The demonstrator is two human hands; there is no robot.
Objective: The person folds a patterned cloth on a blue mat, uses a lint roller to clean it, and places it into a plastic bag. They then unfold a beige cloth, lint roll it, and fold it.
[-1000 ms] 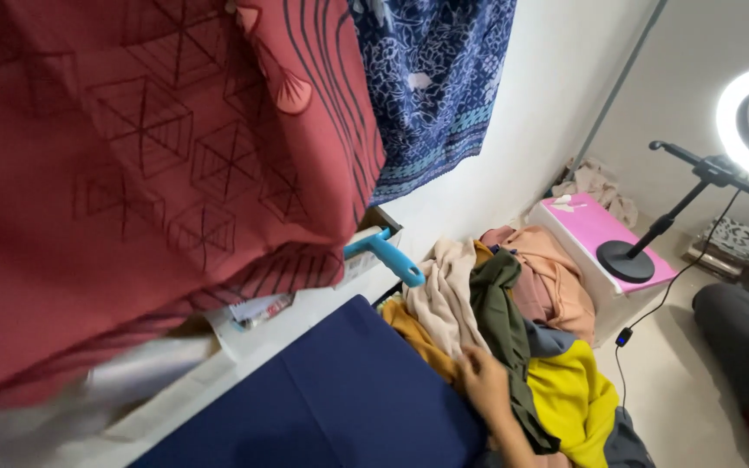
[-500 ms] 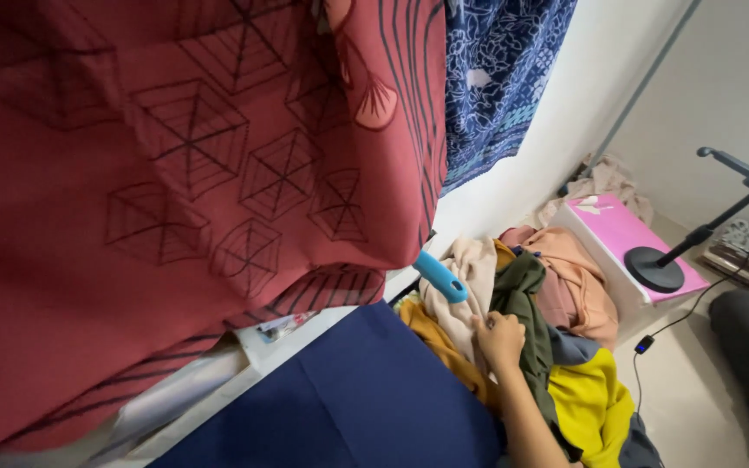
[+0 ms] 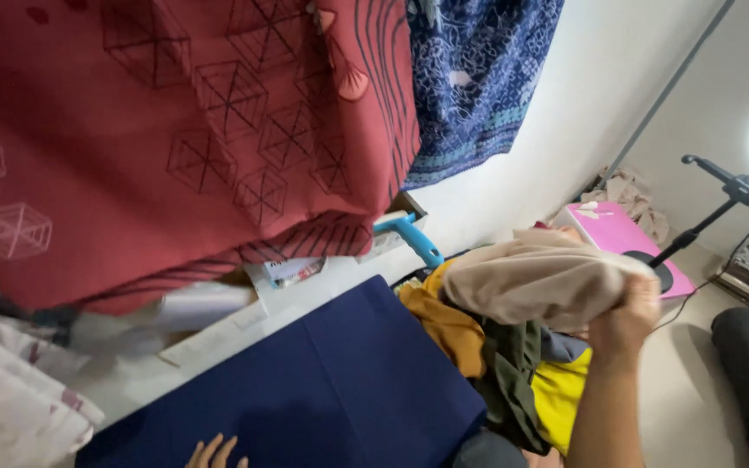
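fingertips of the left hand [image 3: 214, 452] are laid flat and spread on a navy cloth [image 3: 322, 381]. to their right, a beige garment [image 3: 539, 282] is gripped and lifted by the right hand [image 3: 626, 321] above a clothes pile [image 3: 513, 381].

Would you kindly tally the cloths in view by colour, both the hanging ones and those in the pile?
Red patterned, hanging: 1
Blue patterned, hanging: 1
Navy, spread flat: 1
Beige, gripped and lifted by the right hand: 1
Mustard: 1
Olive green: 1
Yellow: 1
Total: 7
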